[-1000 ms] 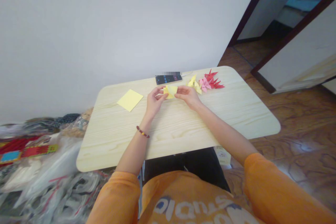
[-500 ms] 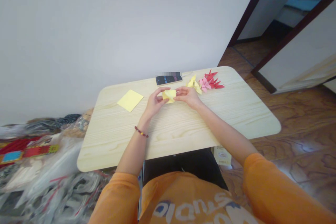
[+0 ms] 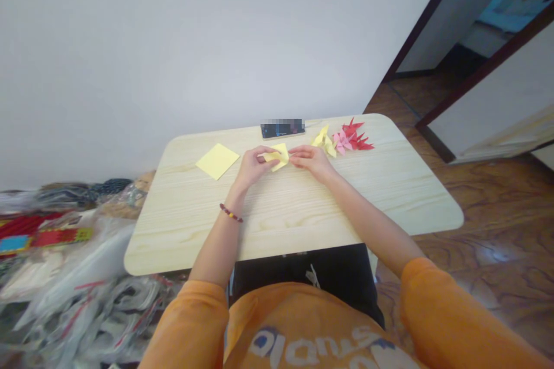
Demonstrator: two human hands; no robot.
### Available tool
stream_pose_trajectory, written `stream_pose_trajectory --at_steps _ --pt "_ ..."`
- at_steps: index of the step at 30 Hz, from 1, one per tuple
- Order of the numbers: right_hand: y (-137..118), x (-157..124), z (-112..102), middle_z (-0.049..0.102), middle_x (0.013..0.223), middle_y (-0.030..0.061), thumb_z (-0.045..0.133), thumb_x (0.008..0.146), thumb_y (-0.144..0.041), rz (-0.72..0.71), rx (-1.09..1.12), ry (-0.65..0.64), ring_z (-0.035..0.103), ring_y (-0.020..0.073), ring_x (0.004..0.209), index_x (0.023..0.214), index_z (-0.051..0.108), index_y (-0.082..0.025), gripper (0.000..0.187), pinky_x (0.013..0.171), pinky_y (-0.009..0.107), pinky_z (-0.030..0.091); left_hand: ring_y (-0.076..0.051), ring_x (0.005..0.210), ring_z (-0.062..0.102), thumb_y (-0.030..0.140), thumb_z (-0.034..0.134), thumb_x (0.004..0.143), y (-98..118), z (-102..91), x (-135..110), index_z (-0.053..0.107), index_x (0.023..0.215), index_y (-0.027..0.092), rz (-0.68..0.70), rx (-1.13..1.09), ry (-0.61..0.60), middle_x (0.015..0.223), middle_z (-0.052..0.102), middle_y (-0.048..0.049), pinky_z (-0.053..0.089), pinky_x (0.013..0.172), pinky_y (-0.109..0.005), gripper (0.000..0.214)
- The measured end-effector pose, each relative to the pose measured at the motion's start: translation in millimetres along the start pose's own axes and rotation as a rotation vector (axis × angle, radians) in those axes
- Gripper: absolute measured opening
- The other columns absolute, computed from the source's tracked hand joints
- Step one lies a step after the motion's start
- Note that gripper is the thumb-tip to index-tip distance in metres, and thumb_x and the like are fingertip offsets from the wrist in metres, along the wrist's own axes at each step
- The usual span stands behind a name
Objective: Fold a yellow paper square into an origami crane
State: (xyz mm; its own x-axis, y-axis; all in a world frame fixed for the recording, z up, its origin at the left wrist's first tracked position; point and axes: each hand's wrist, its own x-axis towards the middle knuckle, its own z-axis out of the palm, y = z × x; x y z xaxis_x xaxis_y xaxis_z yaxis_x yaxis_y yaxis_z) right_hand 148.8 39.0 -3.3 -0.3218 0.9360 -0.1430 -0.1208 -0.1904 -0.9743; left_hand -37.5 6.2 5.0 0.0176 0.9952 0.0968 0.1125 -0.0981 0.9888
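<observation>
Over the table, just short of the phone, I've got the paper. Left hand nearly closed, thumb and fingers pinching the paper's left side. Right hand half curled, tips at the right edge; can't tell if they grip. Step looks like folding, mid-crease by my read; next move calls for a steady left pinch while the right fingertips line up that edge and press. Paper's small, yellow, angular, bent rather than flat; finer creases too small to tell.
</observation>
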Motion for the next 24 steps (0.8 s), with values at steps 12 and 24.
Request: stream_pose_trajectory --at_steps 12,24 --pt "-2.1 -1.2 1.1 0.069 0.059 0.001 0.083 0.047 -0.018 0.065 0.031 0.037 0.063 0.011 0.057 0.082 0.066 -0.015 0.039 0.059 0.022 0.052 -0.018 0.069 0.065 0.031 0.079 0.055 -9.1 1.5 0.9 0.067 0.084 0.013 -0.071 -0.007 -0.02 0.089 0.071 -0.0087 0.051 0.065 -0.029 0.036" --pt "-2.4 -3.8 5.1 0.071 0.066 0.0026 0.082 0.053 -0.017 0.078 0.081 0.029 0.067 0.0128 0.063 0.083 0.066 -0.015 0.033 0.069 0.025 0.056 -0.014 0.065 0.061 0.032 0.079 0.056 -6.7 -1.6 1.1 0.067 0.083 0.014 -0.086 -0.003 -0.025 0.086 0.069 -0.0054 0.047 0.063 -0.027 0.034"
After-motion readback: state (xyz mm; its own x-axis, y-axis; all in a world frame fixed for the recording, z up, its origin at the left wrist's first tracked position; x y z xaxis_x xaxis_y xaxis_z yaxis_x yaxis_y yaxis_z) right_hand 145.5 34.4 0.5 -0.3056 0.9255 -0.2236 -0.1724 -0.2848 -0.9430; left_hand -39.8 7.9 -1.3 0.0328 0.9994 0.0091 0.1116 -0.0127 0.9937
